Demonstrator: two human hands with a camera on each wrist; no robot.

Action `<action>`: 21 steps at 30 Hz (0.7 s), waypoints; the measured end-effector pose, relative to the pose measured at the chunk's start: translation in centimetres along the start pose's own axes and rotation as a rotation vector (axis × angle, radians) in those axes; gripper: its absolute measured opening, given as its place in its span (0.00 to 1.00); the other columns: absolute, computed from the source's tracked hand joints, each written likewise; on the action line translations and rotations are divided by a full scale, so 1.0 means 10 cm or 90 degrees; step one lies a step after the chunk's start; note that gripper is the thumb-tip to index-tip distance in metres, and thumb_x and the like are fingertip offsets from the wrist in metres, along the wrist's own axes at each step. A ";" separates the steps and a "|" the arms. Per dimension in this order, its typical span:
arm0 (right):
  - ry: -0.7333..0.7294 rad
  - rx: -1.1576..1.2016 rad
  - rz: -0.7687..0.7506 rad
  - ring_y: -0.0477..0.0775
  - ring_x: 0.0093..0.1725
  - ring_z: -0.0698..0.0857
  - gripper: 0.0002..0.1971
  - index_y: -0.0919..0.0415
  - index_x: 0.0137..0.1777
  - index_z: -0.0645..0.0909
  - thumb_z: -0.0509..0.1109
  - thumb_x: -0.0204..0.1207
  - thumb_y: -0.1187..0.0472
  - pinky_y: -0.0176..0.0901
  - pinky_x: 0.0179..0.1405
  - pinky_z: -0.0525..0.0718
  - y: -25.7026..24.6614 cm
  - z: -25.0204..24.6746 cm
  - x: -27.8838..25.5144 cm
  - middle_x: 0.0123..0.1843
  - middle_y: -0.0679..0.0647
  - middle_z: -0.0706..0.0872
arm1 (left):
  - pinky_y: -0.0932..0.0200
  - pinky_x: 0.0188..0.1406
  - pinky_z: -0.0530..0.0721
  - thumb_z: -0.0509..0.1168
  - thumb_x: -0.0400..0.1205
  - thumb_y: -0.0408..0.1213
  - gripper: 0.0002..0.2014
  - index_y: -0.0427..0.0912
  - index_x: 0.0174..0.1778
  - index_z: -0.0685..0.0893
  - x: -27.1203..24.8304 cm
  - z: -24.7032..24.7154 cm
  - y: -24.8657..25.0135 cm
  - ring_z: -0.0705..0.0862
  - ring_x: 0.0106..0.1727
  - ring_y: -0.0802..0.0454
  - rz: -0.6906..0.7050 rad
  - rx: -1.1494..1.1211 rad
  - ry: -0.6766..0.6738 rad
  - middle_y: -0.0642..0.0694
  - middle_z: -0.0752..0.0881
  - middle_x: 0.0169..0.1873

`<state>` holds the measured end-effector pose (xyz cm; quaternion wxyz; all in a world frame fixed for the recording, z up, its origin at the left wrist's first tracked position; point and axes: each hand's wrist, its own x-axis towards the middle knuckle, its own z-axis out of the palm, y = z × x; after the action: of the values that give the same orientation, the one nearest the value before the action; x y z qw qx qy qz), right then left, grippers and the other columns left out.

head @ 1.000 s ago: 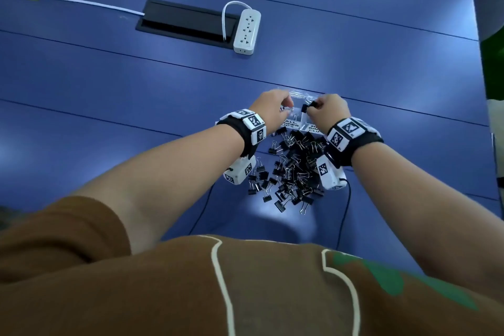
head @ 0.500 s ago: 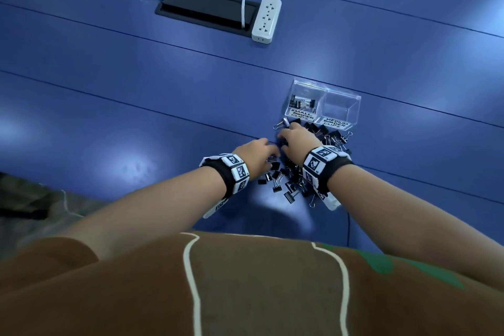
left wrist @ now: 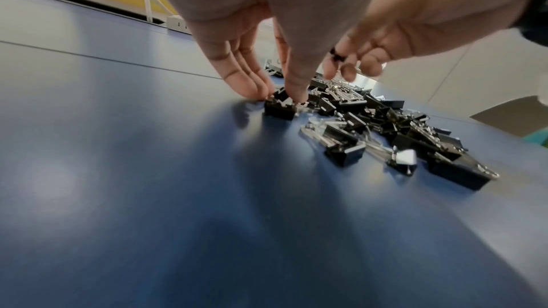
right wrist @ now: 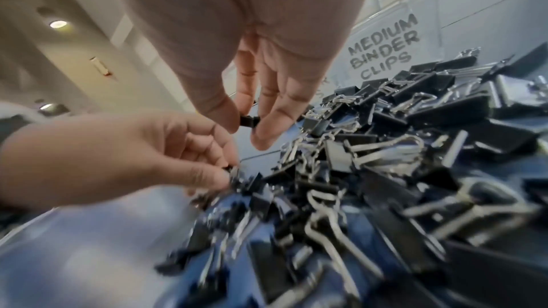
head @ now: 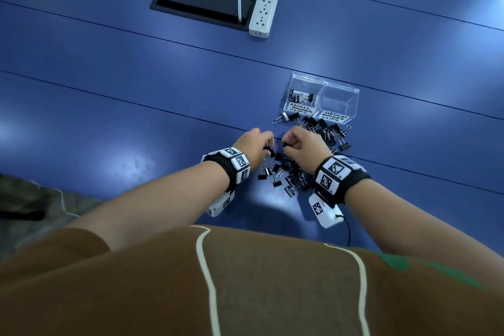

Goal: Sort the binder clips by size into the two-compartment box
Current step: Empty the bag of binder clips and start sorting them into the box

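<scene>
near the box, only my wrist views show my right hand pinching a small clip, my left hand pinching another clip in the pile.

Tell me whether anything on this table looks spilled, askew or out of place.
Nothing stands out. The binder clips lie in a loose heap in front of the box, unsorted as the task expects. A few clips sit in the small compartment; the medium compartment looks empty.

Loose heap of black binder clips with silver handles just before clear two-compartment box; few clips in SMALL side, MEDIUM side bare.
</scene>
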<state>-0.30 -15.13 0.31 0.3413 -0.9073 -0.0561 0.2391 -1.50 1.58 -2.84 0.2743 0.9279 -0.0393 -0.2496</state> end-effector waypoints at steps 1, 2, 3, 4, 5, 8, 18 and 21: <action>-0.024 -0.015 -0.012 0.53 0.39 0.82 0.08 0.55 0.50 0.82 0.69 0.71 0.65 0.42 0.46 0.83 0.01 0.03 -0.05 0.42 0.52 0.86 | 0.50 0.50 0.80 0.66 0.78 0.36 0.07 0.45 0.51 0.79 0.00 -0.02 -0.01 0.80 0.48 0.40 0.001 -0.009 0.005 0.40 0.79 0.50; -0.045 -0.039 -0.028 0.52 0.38 0.81 0.10 0.55 0.52 0.83 0.68 0.72 0.65 0.40 0.46 0.81 0.02 0.07 -0.10 0.42 0.51 0.86 | 0.49 0.50 0.80 0.65 0.78 0.35 0.07 0.44 0.51 0.79 -0.01 -0.04 -0.01 0.80 0.49 0.40 0.005 -0.016 0.009 0.40 0.80 0.49; -0.060 -0.069 -0.048 0.52 0.39 0.81 0.11 0.56 0.54 0.84 0.68 0.72 0.66 0.38 0.47 0.80 0.03 0.10 -0.13 0.43 0.51 0.86 | 0.49 0.51 0.80 0.64 0.78 0.34 0.07 0.43 0.51 0.79 -0.02 -0.06 -0.02 0.80 0.49 0.40 0.012 -0.022 0.015 0.40 0.81 0.48; -0.069 -0.095 -0.069 0.53 0.42 0.82 0.12 0.58 0.55 0.84 0.67 0.73 0.66 0.39 0.50 0.80 0.04 0.13 -0.16 0.46 0.53 0.87 | 0.49 0.51 0.80 0.63 0.78 0.33 0.07 0.41 0.51 0.78 -0.03 -0.09 -0.02 0.80 0.49 0.40 0.019 -0.026 0.023 0.40 0.81 0.47; -0.075 -0.113 -0.087 0.55 0.46 0.83 0.12 0.60 0.55 0.83 0.66 0.73 0.68 0.42 0.53 0.81 0.06 0.16 -0.18 0.50 0.56 0.87 | 0.49 0.51 0.81 0.61 0.78 0.31 0.07 0.40 0.51 0.78 -0.04 -0.10 -0.03 0.79 0.48 0.42 0.025 -0.032 0.030 0.42 0.80 0.45; -0.086 -0.154 -0.121 0.61 0.56 0.81 0.12 0.66 0.55 0.80 0.63 0.72 0.71 0.45 0.59 0.77 0.09 0.22 -0.21 0.56 0.61 0.84 | 0.44 0.50 0.82 0.57 0.77 0.28 0.09 0.40 0.50 0.77 -0.06 -0.17 -0.05 0.75 0.44 0.45 0.036 -0.026 0.049 0.48 0.76 0.42; -0.098 -0.252 -0.191 0.64 0.58 0.77 0.12 0.67 0.53 0.82 0.64 0.71 0.68 0.49 0.62 0.75 0.06 0.37 -0.15 0.55 0.62 0.83 | 0.41 0.43 0.84 0.58 0.81 0.27 0.08 0.36 0.50 0.81 -0.18 -0.06 -0.16 0.81 0.38 0.35 0.039 0.018 0.039 0.39 0.75 0.51; -0.015 -0.116 -0.112 0.58 0.54 0.81 0.09 0.63 0.49 0.84 0.67 0.70 0.66 0.46 0.58 0.78 0.01 0.25 -0.11 0.52 0.58 0.84 | 0.45 0.47 0.83 0.64 0.81 0.37 0.09 0.36 0.53 0.79 -0.19 -0.03 -0.15 0.77 0.37 0.42 0.016 0.030 0.023 0.39 0.73 0.55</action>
<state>-2.42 -14.02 -0.97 0.2762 -0.9233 -0.1610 0.2129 -3.09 3.35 -2.61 0.2562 0.9378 -0.0517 -0.2283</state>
